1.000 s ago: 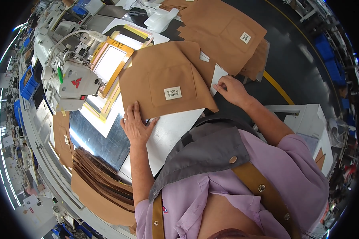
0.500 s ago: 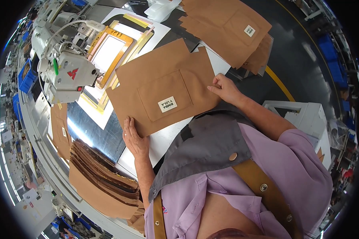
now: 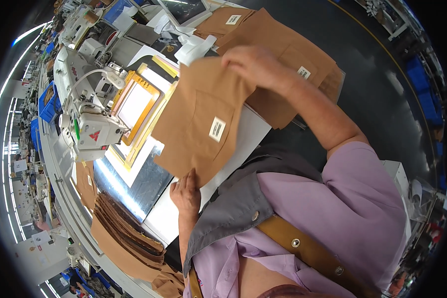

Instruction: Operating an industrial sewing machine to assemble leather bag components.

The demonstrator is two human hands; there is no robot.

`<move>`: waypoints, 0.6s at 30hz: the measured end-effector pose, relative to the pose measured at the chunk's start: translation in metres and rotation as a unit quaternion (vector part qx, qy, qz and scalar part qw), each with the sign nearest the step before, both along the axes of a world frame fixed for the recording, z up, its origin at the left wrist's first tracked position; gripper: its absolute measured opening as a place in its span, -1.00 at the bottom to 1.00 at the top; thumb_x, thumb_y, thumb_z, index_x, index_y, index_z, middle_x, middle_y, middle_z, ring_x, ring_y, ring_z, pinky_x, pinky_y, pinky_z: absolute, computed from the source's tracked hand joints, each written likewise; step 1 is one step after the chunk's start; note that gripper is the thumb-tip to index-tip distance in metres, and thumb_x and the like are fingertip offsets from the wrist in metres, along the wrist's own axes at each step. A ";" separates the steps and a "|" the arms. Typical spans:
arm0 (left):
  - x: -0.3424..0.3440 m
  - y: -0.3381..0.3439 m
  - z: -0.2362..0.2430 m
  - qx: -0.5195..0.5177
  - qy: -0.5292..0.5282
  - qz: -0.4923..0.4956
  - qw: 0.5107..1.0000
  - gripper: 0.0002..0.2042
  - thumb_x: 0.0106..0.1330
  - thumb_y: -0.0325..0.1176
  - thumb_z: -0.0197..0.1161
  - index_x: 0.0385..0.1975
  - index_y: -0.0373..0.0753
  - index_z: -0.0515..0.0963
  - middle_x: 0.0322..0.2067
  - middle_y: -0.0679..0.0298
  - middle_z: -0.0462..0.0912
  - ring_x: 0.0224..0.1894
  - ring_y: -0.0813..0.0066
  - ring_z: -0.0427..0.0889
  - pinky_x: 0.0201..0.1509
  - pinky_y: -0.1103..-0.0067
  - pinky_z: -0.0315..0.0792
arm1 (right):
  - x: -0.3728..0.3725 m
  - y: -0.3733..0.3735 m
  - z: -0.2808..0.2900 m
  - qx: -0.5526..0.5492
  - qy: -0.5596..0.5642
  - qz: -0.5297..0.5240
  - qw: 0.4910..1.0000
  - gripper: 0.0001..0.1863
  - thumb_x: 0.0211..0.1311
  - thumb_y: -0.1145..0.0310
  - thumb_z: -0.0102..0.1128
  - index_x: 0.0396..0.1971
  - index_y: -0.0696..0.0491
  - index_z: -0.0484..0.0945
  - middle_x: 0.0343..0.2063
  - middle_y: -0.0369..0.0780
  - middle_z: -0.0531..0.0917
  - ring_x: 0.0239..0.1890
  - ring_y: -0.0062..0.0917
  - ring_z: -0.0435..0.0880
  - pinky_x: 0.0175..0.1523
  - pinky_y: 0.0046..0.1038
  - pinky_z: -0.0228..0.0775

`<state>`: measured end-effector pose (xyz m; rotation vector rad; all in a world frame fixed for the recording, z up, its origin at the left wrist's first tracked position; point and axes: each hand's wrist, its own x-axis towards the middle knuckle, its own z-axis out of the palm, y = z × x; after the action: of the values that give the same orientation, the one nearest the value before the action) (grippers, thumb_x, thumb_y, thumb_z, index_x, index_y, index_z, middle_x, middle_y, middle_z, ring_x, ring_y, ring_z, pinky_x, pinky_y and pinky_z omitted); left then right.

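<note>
A brown fabric panel (image 3: 188,134), with a stitched square pocket and a white label (image 3: 217,129), is held up at a slant over the table's near edge. My left hand (image 3: 186,192) pinches its lower edge, thumb on top. At the upper right corner my right hand (image 3: 256,67), smeared by motion, has its fingers bent over the cloth. The panel bends and ripples between the two hands. Just right of it lies a pile of similar brown panels (image 3: 303,54), partly behind my right forearm.
A white sewing machine (image 3: 97,129) with a yellow-orange frame (image 3: 146,111) stands left of the panel. A stack of folded brown pieces (image 3: 124,243) sits at lower left. Beyond the panel is a white plastic object (image 3: 196,48). A grey floor (image 3: 372,94) lies to the right.
My right hand has swung up and away, lifting the panel's right side and turning it. My left hand has shifted slightly right and down along with the panel. The view has turned a little.
</note>
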<state>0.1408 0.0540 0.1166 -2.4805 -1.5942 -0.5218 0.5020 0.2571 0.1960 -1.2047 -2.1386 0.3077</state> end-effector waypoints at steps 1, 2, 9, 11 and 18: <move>0.018 0.011 0.005 0.002 -0.012 -0.025 1.000 -0.74 0.20 -0.50 0.31 -0.10 -0.18 0.69 -0.32 0.29 0.78 -0.40 0.41 0.72 -0.31 0.49 0.41 | 0.020 0.007 0.012 0.019 0.003 -0.021 1.000 -0.86 0.28 0.44 0.23 -0.18 0.03 0.62 -0.18 -0.19 0.72 -0.10 -0.23 0.70 0.00 -0.28 0.54; 0.035 0.022 0.009 0.001 -0.017 -0.057 0.998 -0.72 0.21 -0.50 0.30 -0.06 -0.20 0.68 -0.28 0.29 0.78 -0.37 0.42 0.73 -0.29 0.50 0.43 | 0.042 0.013 0.022 0.038 0.007 -0.038 0.999 -0.84 0.29 0.45 0.23 -0.15 0.04 0.62 -0.17 -0.18 0.72 -0.10 -0.26 0.72 0.01 -0.31 0.55; 0.130 0.080 0.027 -0.026 -0.018 -0.236 0.971 -0.66 0.32 -0.42 0.28 0.11 -0.17 0.61 -0.04 0.26 0.74 -0.13 0.36 0.76 -0.06 0.46 0.55 | 0.240 0.019 -0.017 -0.042 0.030 -0.261 0.964 -0.78 0.35 0.35 0.27 -0.05 0.02 0.65 -0.15 -0.22 0.76 -0.12 -0.39 0.75 0.03 -0.42 0.53; 0.124 0.084 0.016 -0.056 -0.013 -0.220 0.974 -0.68 0.29 -0.42 0.32 0.06 -0.18 0.63 -0.01 0.23 0.72 -0.08 0.35 0.75 -0.04 0.44 0.55 | 0.273 0.014 -0.043 -0.069 0.026 -0.304 0.950 -0.77 0.35 0.33 0.28 -0.04 0.00 0.66 -0.08 -0.22 0.75 -0.08 -0.37 0.75 0.07 -0.39 0.53; 0.064 0.067 -0.009 -0.082 -0.059 -0.012 0.995 -0.68 0.22 -0.42 0.42 -0.01 -0.17 0.66 0.03 0.20 0.72 -0.05 0.22 0.73 0.03 0.37 0.51 | 0.205 0.007 -0.074 -0.038 -0.059 -0.312 0.948 -0.81 0.32 0.28 0.33 -0.13 0.00 0.68 0.01 -0.21 0.65 0.13 -0.34 0.62 0.23 -0.29 0.46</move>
<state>0.2043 0.1213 0.1077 -2.6359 -1.7175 -0.5719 0.7071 0.2641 0.1224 -1.9023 -1.7291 0.0346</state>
